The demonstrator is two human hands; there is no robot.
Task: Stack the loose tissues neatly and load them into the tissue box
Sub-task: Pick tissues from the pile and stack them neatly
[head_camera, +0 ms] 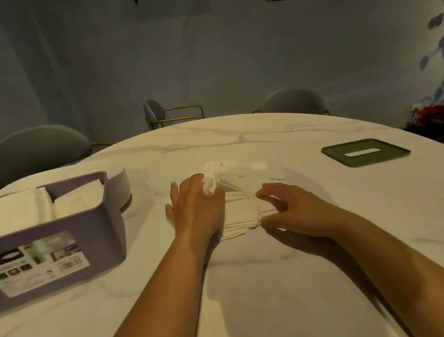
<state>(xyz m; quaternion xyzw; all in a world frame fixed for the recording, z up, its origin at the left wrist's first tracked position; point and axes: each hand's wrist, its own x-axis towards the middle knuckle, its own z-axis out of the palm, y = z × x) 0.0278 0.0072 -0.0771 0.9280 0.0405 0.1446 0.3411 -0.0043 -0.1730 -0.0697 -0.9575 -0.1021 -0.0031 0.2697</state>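
the purple tissue box (pixel 47 237) stands open at my left on the bench (pixel 279 284), with soft white folded tissues inside it. its flat green lid (pixel 365 151), with a slot in it, lies well apart at the right. between them the loose tissues (pixel 242 215) lie in a thin layered stack on the veined marble, crumpled at the far end. my left hand (pixel 195 208) presses flat on them, fingers straight. my right hand (pixel 286 208) pinches their right edge with curled fingers.

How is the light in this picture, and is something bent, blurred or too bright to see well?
Head view: dim, warm light; the wide lens bows the far rim of the marble table; soft shadows lie beside both forearms; the white tissue stack nearly melts into the pale top; the tissue box label is too blurred to read.
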